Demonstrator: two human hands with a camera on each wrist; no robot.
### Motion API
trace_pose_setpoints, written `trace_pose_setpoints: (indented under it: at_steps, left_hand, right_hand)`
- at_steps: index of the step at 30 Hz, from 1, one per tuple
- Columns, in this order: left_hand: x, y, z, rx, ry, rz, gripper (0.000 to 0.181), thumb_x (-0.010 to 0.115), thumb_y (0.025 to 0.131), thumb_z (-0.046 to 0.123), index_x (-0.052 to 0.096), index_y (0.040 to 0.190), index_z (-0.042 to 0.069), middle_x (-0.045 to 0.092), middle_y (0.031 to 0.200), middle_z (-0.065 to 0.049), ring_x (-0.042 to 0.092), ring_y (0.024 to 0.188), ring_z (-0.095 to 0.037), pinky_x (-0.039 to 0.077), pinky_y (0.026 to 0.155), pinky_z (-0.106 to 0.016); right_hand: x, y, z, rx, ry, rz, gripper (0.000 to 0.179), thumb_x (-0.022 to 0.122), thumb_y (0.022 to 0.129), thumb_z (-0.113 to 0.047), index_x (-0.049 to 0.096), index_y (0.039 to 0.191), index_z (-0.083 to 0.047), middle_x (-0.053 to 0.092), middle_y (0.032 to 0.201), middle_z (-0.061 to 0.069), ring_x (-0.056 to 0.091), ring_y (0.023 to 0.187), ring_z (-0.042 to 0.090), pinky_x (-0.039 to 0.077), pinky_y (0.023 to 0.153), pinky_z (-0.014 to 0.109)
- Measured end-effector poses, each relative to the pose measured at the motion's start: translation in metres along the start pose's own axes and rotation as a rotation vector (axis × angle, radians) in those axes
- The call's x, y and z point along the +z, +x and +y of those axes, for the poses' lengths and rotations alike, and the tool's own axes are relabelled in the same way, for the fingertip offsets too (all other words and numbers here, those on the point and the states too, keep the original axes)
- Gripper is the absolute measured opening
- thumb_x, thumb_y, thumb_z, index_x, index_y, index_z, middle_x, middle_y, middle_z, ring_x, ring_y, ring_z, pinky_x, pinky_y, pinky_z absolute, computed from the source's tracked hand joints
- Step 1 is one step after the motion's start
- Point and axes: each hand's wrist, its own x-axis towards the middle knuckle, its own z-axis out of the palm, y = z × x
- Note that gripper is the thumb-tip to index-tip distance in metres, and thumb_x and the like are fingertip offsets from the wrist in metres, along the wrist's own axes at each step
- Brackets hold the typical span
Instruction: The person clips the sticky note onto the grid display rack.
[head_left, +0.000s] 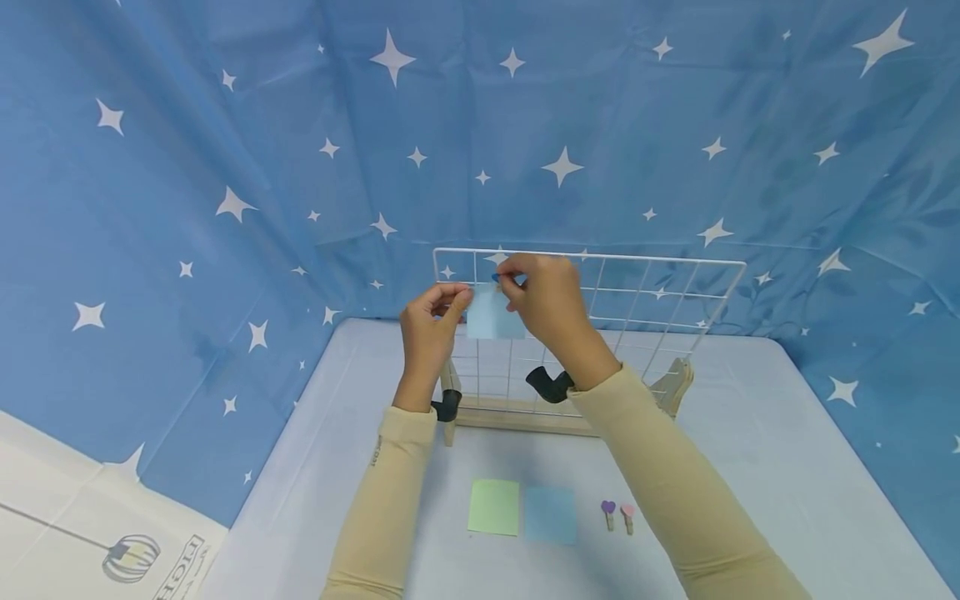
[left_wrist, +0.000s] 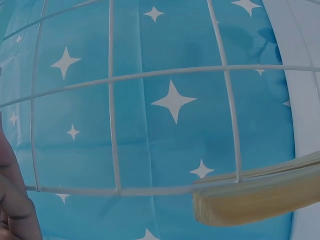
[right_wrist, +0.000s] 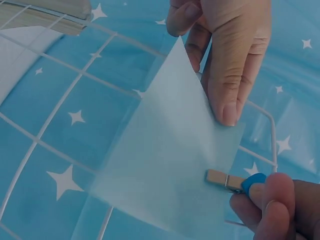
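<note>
A light blue paper sheet (head_left: 491,313) is up against the white wire grid (head_left: 637,289), near its top left. My left hand (head_left: 435,321) pinches the sheet by its upper left edge, thumb on the front. In the right wrist view the paper (right_wrist: 165,135) bows, with one corner lifted. My right hand (head_left: 551,300) pinches a small wooden clothespin (right_wrist: 225,180) with a blue head (right_wrist: 254,182). The clothespin's jaws overlap the paper's top edge. Only some left-hand fingers (left_wrist: 15,205) show at the edge of the left wrist view.
On the white table (head_left: 300,500) lie a green paper sheet (head_left: 493,507) and a blue one (head_left: 550,515). Right of them are two clothespins, with a purple heart (head_left: 608,507) and a pink heart (head_left: 627,510). Wooden feet (head_left: 677,387) support the grid. A starry blue curtain (head_left: 450,108) hangs behind.
</note>
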Motion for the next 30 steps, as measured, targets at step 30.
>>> trace_pose_setpoints:
  at_steps: [30]
  left_hand:
    - [-0.009,-0.014,-0.003,0.018,0.024,0.027,0.022,0.083,0.098,0.018,0.082,0.113,0.002,0.081,0.106,-0.013,0.075,0.09,-0.029,0.058,0.082,-0.026]
  right_hand:
    - [-0.003,-0.029,0.034,0.036,0.272,0.026,0.013,0.081,0.096,-0.001,0.078,0.108,0.005,0.079,0.096,0.019,0.078,0.084,0.034,0.066,0.079,0.044]
